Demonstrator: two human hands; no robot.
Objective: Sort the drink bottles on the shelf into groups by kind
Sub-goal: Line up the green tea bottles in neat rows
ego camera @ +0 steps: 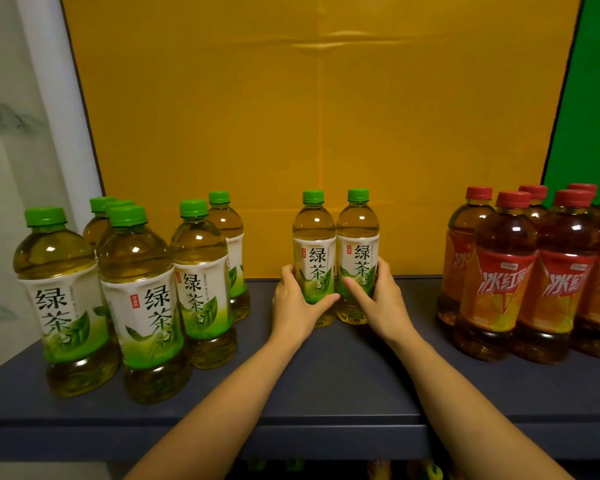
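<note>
Two green-tea bottles with green caps stand side by side, touching, at the middle back of the dark shelf [326, 382]. My left hand [297, 306] wraps the lower part of the left bottle [314, 237]. My right hand [378, 299] wraps the right bottle [357, 237]. Both bottles stand upright on the shelf. A group of several green-tea bottles [139, 292] fills the left side. Several red-capped iced-tea bottles [503, 278] with red and orange labels stand grouped at the right.
A yellow back panel [319, 133] closes the shelf behind the bottles, with a green panel [589, 98] at the right and a pale wall [11, 168] at the left. Bare shelf lies between the groups and along the front edge. Bottle tops show dimly on a lower level.
</note>
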